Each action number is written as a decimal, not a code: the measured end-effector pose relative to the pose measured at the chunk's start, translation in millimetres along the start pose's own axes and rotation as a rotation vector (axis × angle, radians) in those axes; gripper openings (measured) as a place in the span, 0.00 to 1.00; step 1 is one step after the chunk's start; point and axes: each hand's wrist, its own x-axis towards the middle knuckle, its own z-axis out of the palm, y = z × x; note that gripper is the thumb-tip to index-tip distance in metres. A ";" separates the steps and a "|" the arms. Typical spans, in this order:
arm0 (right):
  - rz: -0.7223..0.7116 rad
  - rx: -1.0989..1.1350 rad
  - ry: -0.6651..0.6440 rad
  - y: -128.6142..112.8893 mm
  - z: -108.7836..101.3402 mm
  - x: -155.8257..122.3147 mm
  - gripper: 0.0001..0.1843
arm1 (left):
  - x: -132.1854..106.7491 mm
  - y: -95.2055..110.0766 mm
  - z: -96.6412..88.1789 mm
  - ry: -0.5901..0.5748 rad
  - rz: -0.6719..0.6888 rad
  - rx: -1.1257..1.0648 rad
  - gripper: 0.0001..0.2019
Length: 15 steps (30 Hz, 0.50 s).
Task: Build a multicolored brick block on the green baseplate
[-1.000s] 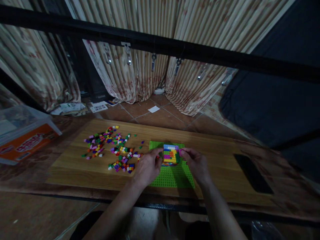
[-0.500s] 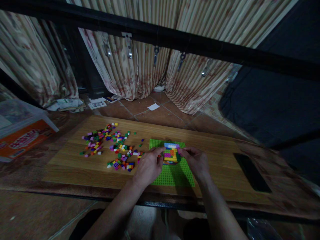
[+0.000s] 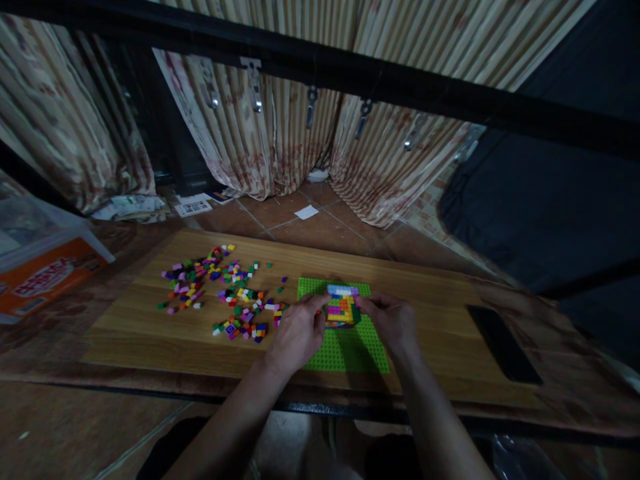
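Observation:
A small structure of colourful toy bricks (image 3: pixel 342 311) stands on a green studded baseplate (image 3: pixel 345 353). Yellow, orange and pink bricks show on its top, with a light blue and purple row along its far edge. My left hand (image 3: pixel 301 328) is closed against the structure's left side, index finger reaching to its far left corner. At the right edge my right hand (image 3: pixel 391 323) has thumb and index finger pinched at the far right corner, beside a pinkish-purple piece. Whether that piece is loose or attached I cannot tell. The fingers partly hide both sides.
Many loose bricks (image 3: pixel 240 293) lie scattered over the left half of the wooden board (image 3: pixel 150 340). A black phone-like slab (image 3: pixel 504 343) rests at the right end. A clear box with an orange label (image 3: pixel 55 273) stands at the far left. Striped curtains (image 3: pixel 295 147) hang beyond.
The view has shifted very slightly. Both hands keep their places at the brick structure, with no visible change in grip.

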 end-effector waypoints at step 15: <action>0.216 0.251 -0.090 -13.8 -2.2 -1.5 0.21 | 1.1 -0.5 0.8 0.015 0.000 -0.020 0.19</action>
